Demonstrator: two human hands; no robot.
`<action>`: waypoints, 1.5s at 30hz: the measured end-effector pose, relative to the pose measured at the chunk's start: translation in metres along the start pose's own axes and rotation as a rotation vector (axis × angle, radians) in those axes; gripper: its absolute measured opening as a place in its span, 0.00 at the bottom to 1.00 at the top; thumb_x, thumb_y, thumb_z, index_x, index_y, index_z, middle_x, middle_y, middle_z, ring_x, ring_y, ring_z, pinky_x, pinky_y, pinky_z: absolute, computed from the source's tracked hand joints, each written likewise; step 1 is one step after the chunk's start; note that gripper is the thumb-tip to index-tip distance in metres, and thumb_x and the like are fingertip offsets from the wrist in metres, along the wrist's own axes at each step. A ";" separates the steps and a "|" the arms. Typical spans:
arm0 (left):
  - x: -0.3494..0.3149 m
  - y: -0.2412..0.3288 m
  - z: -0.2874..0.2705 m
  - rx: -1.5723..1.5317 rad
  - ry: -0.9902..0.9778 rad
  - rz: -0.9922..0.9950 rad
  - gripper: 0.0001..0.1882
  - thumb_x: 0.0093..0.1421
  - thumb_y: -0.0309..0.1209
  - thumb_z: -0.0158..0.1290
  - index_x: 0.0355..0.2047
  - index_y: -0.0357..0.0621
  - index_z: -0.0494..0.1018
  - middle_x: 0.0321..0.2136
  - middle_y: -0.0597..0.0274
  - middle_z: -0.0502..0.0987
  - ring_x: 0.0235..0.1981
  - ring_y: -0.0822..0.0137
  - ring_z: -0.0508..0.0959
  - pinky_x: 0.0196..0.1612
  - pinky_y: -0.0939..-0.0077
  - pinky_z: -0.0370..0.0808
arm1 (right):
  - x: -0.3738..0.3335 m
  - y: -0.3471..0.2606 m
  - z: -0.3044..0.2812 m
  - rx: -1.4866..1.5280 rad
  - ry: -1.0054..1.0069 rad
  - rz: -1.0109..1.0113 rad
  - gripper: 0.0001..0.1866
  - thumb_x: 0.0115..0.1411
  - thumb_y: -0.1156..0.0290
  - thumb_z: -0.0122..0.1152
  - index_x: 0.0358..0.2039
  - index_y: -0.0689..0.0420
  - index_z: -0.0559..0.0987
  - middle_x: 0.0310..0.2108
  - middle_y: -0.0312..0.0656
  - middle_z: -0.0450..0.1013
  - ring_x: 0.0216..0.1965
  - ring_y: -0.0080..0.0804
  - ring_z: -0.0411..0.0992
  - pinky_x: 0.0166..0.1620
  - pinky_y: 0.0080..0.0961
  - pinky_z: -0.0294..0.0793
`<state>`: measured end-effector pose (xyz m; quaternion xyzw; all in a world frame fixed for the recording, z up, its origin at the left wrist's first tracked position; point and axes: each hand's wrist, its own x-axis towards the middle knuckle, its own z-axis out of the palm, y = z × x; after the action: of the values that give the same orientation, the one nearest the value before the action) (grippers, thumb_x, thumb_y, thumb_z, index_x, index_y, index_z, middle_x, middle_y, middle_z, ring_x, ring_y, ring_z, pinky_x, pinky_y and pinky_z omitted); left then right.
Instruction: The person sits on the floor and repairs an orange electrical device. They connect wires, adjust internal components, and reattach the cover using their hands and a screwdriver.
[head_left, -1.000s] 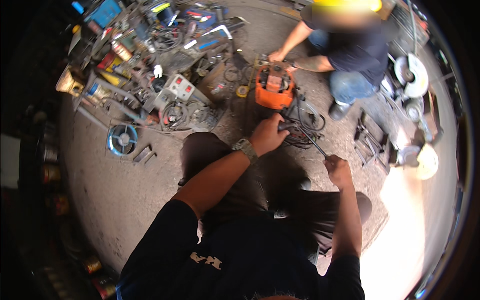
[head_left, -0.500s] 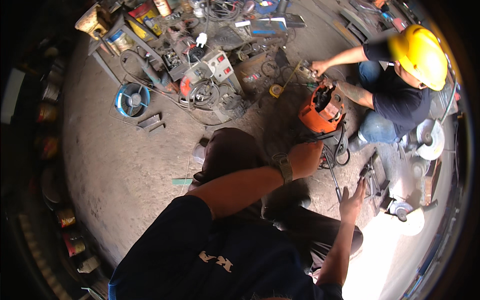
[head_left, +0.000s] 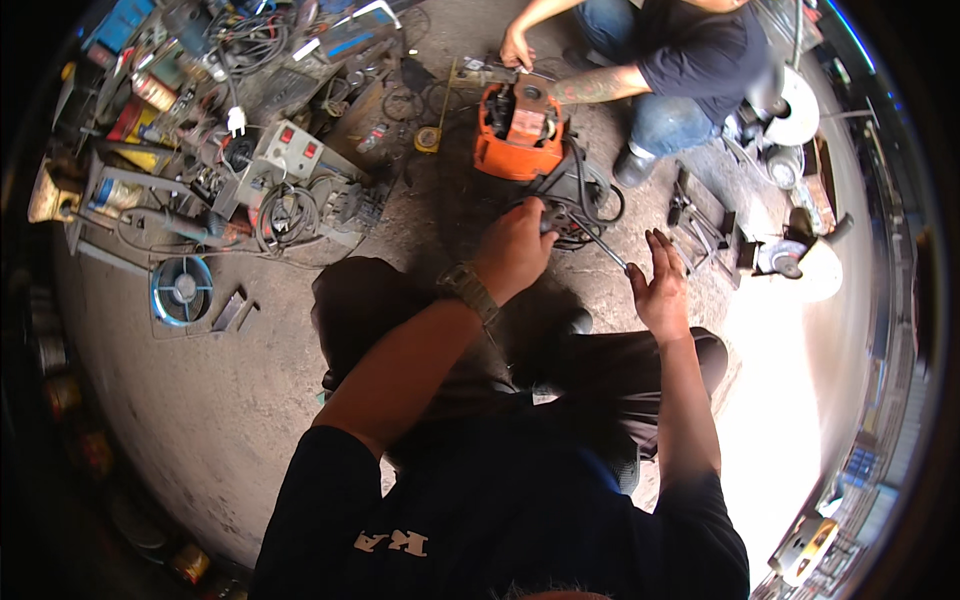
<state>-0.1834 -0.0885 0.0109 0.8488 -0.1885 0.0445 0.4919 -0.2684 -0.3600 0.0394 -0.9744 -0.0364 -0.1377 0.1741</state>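
My left hand [head_left: 515, 252], with a wristwatch [head_left: 467, 290] on its wrist, is closed around a dark tool [head_left: 552, 218] in front of the orange machine. From that tool a thin metal rod [head_left: 604, 247] slants toward my right hand; its exact kind I cannot make out. My right hand [head_left: 662, 292] is open, fingers stretched upward, its thumb close to the rod's end. Whether the thumb touches the rod I cannot tell. Just beyond my left hand stands the orange machine [head_left: 500, 155] with an open top and black cables beside it.
Across from me a crouching co-worker [head_left: 690, 60] reaches to the orange machine's top. A tape measure [head_left: 428, 138] lies pulled out on the floor. At left are a grey switch box [head_left: 290, 150], coiled cables and a blue round fan [head_left: 181, 290]. Angle grinders [head_left: 785, 258] lie at right.
My view has turned, so the surroundings sit further left and higher. My right hand has come nearer to the rod's end and to my left hand. The co-worker stays at the orange machine.
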 end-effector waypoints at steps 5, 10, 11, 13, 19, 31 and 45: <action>0.001 -0.005 -0.002 0.022 -0.050 0.044 0.18 0.61 0.29 0.65 0.46 0.37 0.71 0.34 0.43 0.82 0.38 0.40 0.83 0.40 0.52 0.79 | -0.055 0.073 0.023 -0.138 -0.209 0.325 0.39 0.61 0.64 0.71 0.69 0.63 0.65 0.67 0.60 0.65 0.67 0.62 0.63 0.68 0.49 0.66; -0.002 -0.010 -0.005 0.094 -0.054 0.012 0.18 0.61 0.30 0.66 0.46 0.38 0.72 0.33 0.45 0.82 0.36 0.42 0.83 0.38 0.55 0.79 | -0.079 0.086 0.040 -0.085 -0.145 0.354 0.40 0.61 0.63 0.70 0.69 0.66 0.64 0.67 0.63 0.64 0.67 0.62 0.64 0.68 0.50 0.66; -0.002 -0.011 -0.007 0.104 -0.054 -0.002 0.17 0.61 0.30 0.66 0.46 0.38 0.73 0.33 0.45 0.82 0.36 0.43 0.84 0.38 0.56 0.79 | -0.076 0.086 0.042 -0.060 -0.145 0.346 0.40 0.61 0.63 0.70 0.69 0.66 0.64 0.67 0.63 0.64 0.67 0.62 0.64 0.68 0.49 0.66; -0.001 -0.013 -0.009 0.104 -0.066 -0.014 0.17 0.60 0.30 0.65 0.46 0.38 0.73 0.34 0.43 0.82 0.37 0.40 0.83 0.40 0.52 0.79 | -0.074 0.079 0.041 -0.020 -0.143 0.339 0.40 0.61 0.64 0.70 0.69 0.66 0.64 0.68 0.63 0.64 0.67 0.62 0.64 0.69 0.48 0.66; 0.000 -0.022 -0.008 0.152 -0.038 -0.019 0.18 0.59 0.33 0.66 0.44 0.39 0.74 0.35 0.41 0.83 0.40 0.39 0.83 0.41 0.51 0.79 | -0.070 0.044 0.028 0.170 -0.048 0.248 0.21 0.63 0.67 0.67 0.54 0.61 0.77 0.48 0.58 0.78 0.52 0.59 0.77 0.55 0.50 0.77; -0.005 -0.019 -0.016 0.260 -0.055 0.023 0.20 0.62 0.36 0.65 0.49 0.38 0.76 0.34 0.45 0.83 0.31 0.48 0.85 0.37 0.59 0.79 | -0.087 0.035 0.275 -0.195 -1.204 -0.301 0.14 0.61 0.57 0.65 0.37 0.53 0.89 0.37 0.49 0.84 0.41 0.53 0.83 0.44 0.48 0.83; -0.009 0.007 -0.043 -0.059 -0.199 -0.232 0.23 0.61 0.27 0.64 0.55 0.34 0.73 0.41 0.47 0.79 0.30 0.58 0.79 0.37 0.65 0.77 | -0.141 -0.035 0.368 0.047 -1.218 0.225 0.15 0.64 0.70 0.53 0.40 0.55 0.89 0.46 0.51 0.84 0.50 0.47 0.83 0.52 0.46 0.83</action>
<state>-0.1897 -0.0528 0.0362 0.8503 -0.1379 -0.1025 0.4975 -0.3136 -0.2019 -0.3202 -0.8718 -0.0294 0.4631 0.1568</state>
